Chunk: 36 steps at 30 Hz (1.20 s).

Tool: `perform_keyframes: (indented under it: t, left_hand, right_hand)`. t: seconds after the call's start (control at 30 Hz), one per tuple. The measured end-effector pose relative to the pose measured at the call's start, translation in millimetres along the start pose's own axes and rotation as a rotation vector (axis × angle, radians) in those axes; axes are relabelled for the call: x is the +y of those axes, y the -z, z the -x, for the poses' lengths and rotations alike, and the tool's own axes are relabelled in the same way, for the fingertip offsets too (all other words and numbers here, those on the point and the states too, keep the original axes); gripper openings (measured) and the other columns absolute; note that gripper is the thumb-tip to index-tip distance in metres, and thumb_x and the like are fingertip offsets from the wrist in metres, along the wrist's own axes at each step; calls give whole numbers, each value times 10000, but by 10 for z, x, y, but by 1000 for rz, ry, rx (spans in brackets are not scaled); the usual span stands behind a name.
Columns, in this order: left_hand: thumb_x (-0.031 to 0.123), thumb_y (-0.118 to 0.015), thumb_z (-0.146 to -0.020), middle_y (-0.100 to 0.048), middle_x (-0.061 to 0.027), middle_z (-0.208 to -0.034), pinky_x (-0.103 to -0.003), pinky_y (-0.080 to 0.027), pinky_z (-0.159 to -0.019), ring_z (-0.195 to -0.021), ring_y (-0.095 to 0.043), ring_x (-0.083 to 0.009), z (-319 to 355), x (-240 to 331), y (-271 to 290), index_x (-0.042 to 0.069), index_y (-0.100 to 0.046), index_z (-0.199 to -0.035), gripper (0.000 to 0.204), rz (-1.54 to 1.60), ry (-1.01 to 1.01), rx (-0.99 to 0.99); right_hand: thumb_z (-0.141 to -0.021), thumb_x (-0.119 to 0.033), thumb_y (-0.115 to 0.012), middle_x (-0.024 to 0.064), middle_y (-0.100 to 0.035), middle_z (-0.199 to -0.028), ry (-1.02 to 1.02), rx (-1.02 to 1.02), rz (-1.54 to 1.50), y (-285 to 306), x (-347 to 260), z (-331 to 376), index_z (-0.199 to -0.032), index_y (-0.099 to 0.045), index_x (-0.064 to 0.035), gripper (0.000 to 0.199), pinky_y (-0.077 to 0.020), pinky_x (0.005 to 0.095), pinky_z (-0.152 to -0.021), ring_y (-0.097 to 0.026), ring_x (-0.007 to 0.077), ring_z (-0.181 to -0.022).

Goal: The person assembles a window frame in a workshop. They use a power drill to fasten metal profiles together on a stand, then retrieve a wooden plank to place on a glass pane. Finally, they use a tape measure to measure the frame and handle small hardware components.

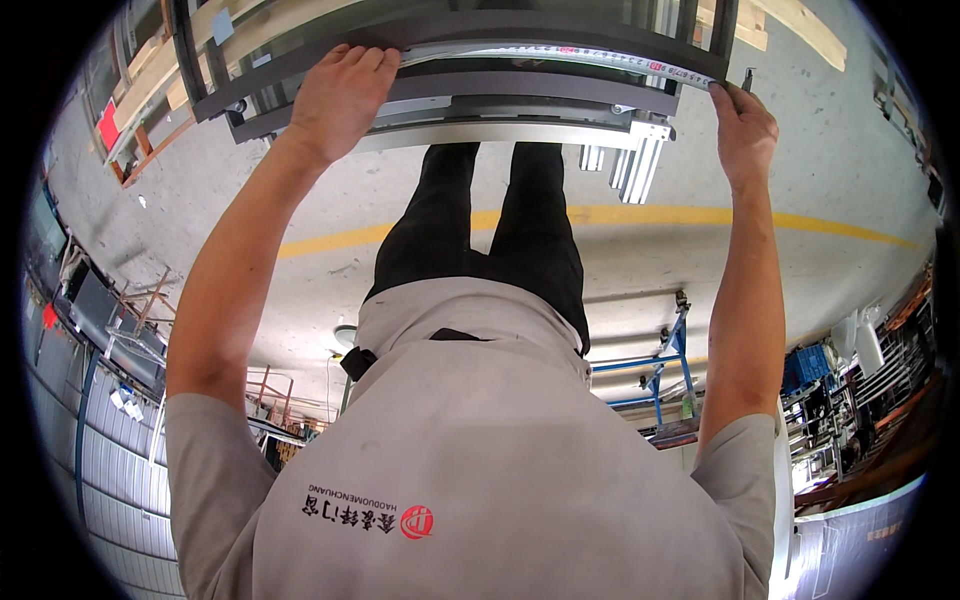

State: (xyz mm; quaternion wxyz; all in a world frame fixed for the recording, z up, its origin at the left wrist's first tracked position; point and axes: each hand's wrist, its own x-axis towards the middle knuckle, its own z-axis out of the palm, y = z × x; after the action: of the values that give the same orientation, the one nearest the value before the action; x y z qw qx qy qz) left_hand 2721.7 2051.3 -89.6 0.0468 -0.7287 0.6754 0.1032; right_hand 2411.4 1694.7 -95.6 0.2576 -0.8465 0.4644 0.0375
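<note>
A steel tape measure (560,52) is stretched along the near bar of a dark grey window frame (500,25), its printed strip bowing slightly. My left hand (345,98) is closed at the tape's left end, fingers curled on the bar; what lies under the palm is hidden. At the bar's right end, my right hand (746,132) pinches the tape between thumb and fingers. A small dark piece pokes up just beyond those fingers. Both arms are stretched out ahead of me.
The frame lies above a pale metal rail (500,134). Silver aluminium profiles (640,165) stick out toward me below its right corner. Wooden planks (800,30) lie at the far right, more timber at far left. A yellow line (650,215) crosses the floor; a blue metal stand (672,350) is behind me.
</note>
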Motion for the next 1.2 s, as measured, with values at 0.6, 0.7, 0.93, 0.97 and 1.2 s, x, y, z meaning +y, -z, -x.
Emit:
perform_keyframes:
  t: [0.6,0.7,0.93,0.97,1.2]
  left_hand:
    - [24,-607,-749,-628,-92,-914,-364,-526,-845,-888,-629,-276,-8,-12,39,-3,-615,-1120,372,68,12,67]
    - [19,-609,-743,-630,-93,-907,-367,-531,-834,-873,-630,-277,-23,-13,60,-3,-627,-1100,359,76,26,55]
    - [52,-623,-788,-628,-108,-901,-382,-535,-836,-891,-637,-282,-154,65,170,1,-631,-1101,318,98,1,53]
    - [51,-623,-783,-625,-107,-902,-380,-534,-833,-892,-635,-280,-151,58,158,0,-630,-1102,323,86,10,36]
    - [42,-631,-760,-623,-93,-933,-366,-531,-857,-930,-631,-264,-89,-20,139,-5,-628,-1100,343,81,-8,33]
  right_hand:
    - [-909,-208,-717,5,-673,-750,-164,76,-313,-199,142,87,-1022,-763,-15,228,-463,238,-644,-557,71,-681]
    - [-909,-194,-715,-15,-617,-700,-208,116,-434,-151,16,126,-999,-761,-6,214,-431,248,-585,-512,57,-639]
    - [-908,-236,-708,1,-603,-666,-214,71,-265,55,17,-17,-994,-755,-15,242,-433,268,-594,-491,80,-621]
    - [-909,-237,-706,4,-600,-664,-183,59,-228,63,-15,-31,-995,-753,-13,244,-434,272,-595,-488,82,-620]
    - [-910,-258,-674,116,-721,-849,-91,61,-201,14,-8,-17,-1003,-743,-9,274,-511,327,-771,-632,204,-747]
